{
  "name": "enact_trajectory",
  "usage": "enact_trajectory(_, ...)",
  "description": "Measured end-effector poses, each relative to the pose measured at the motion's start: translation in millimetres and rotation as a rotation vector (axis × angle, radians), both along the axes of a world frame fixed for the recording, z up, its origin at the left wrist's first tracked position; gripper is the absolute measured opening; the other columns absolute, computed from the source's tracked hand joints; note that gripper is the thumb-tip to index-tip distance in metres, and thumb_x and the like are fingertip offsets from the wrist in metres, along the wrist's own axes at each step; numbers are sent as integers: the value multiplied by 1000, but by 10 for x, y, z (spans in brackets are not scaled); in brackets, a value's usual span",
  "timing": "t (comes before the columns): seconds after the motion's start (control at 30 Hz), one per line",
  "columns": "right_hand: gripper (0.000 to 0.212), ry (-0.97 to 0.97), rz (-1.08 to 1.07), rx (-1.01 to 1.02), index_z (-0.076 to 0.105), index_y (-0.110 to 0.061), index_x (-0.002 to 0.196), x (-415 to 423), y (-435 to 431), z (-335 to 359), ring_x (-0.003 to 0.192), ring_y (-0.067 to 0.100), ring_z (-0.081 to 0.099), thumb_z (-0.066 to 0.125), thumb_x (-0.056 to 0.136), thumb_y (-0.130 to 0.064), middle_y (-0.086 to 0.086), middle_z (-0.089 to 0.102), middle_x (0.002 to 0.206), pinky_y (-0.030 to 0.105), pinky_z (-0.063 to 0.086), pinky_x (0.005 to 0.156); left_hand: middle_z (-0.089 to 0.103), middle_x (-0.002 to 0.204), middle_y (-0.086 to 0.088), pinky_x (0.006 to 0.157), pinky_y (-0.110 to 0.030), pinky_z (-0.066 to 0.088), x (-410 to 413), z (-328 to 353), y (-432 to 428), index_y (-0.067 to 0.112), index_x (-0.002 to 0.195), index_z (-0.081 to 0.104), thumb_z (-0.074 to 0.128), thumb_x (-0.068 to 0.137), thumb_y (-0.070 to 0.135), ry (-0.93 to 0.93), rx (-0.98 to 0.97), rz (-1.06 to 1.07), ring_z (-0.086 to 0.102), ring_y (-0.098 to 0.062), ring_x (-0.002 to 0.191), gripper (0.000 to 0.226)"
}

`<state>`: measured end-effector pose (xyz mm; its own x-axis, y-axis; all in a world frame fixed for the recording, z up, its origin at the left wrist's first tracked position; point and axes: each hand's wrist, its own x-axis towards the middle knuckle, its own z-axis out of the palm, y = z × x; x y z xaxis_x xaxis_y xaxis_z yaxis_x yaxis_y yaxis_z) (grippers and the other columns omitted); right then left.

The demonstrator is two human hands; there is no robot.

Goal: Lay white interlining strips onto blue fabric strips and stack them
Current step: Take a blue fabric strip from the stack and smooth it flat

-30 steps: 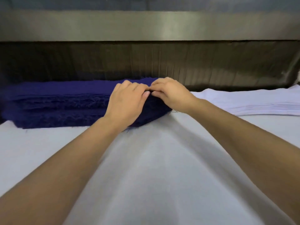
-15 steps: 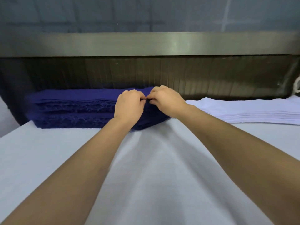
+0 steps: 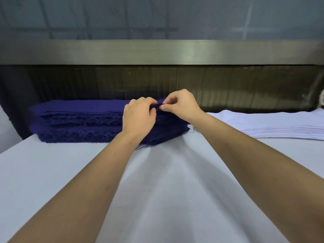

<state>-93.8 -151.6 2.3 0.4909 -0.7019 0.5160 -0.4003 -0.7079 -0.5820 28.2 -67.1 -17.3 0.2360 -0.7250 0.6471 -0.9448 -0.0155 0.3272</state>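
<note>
A thick stack of dark blue fabric strips (image 3: 77, 120) with frayed edges lies at the back left of the table. A lower stack of white interlining strips (image 3: 273, 123) lies at the back right. Both hands work at the right end of the blue stack's top. My left hand (image 3: 138, 116) rests on that end with curled fingers pinching the top blue layer. My right hand (image 3: 180, 104) pinches the same top edge between thumb and fingers, lifted slightly above the stack.
The table is covered by a pale grey-white cloth (image 3: 166, 190) that reaches to the near edge. Behind the stacks stands a dark ribbed wall (image 3: 228, 88) under a metal bar (image 3: 157, 51). The table's left edge drops off near the blue stack.
My right hand has risen a little, pulling the top blue edge up between its fingers. My left hand stays on the stack end. The view has shifted slightly downward.
</note>
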Motion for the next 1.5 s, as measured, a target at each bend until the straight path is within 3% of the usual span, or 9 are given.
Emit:
enact_trajectory(0.2,16,42,85,30,73,-10,101,59,-35,14,78,2,55,62,90,-12,-9,62,82,18,40,74,65,114,2,96,-35,31,119,13,-28,22,116,65,50,96,21,19,-3,29,51,-24,109,25)
enact_trajectory(0.3,12,23,63,54,74,-12,93,80,-35,56,69,-3,54,63,87,-11,-14,61,72,13,39,65,67,110,3,95,-35,31,146,17,-53,23,112,66,54,94,24,37,-23,26,53,-23,107,22)
enact_trajectory(0.47,18,-247,27,305,69,-21,69,98,-48,126,87,16,64,64,82,-9,-6,66,76,32,53,79,64,114,2,93,-37,31,208,38,-94,26,117,63,54,93,28,41,-46,89,50,-26,111,25)
enact_trajectory(0.8,31,-534,77,84,53,-23,77,-382,-77,30,83,16,59,47,93,3,-4,58,80,21,54,72,65,111,-4,85,-37,23,554,28,70,21,114,66,54,95,29,-150,-84,300,52,-30,103,24)
enact_trajectory(1.03,31,-255,-10,-44,54,-26,79,-1493,169,-255,77,17,56,50,93,1,-1,59,78,21,43,73,67,77,-6,71,-39,38,348,-54,351,11,83,73,62,89,23,-688,-209,-22,60,-28,67,16)
enact_trajectory(1.17,22,17,-102,-37,54,-22,85,-2054,360,-498,74,23,51,49,94,-3,9,62,83,24,40,66,60,65,-1,55,-29,43,83,-185,437,14,74,70,45,92,26,-901,-227,-271,54,-23,53,34)
enact_trajectory(1.27,17,151,-142,18,57,-14,86,-2310,491,-593,80,29,57,49,93,-1,8,64,84,38,44,75,58,62,2,49,-25,44,-147,-317,481,17,73,70,42,90,28,-911,-80,-409,53,-21,50,35)
enact_trajectory(1.37,22,208,-192,51,57,-15,80,-2482,583,-620,82,26,59,51,90,4,4,65,81,33,43,77,59,64,5,50,-21,45,-265,-382,517,20,78,71,40,90,29,-868,21,-518,55,-17,51,34)
enact_trajectory(1.5,25,247,-349,45,56,-12,68,-2644,597,-617,68,22,54,49,92,-8,2,60,65,33,40,64,65,76,7,58,-22,52,-319,-388,615,19,88,71,71,83,23,-668,137,-622,61,-18,60,6)
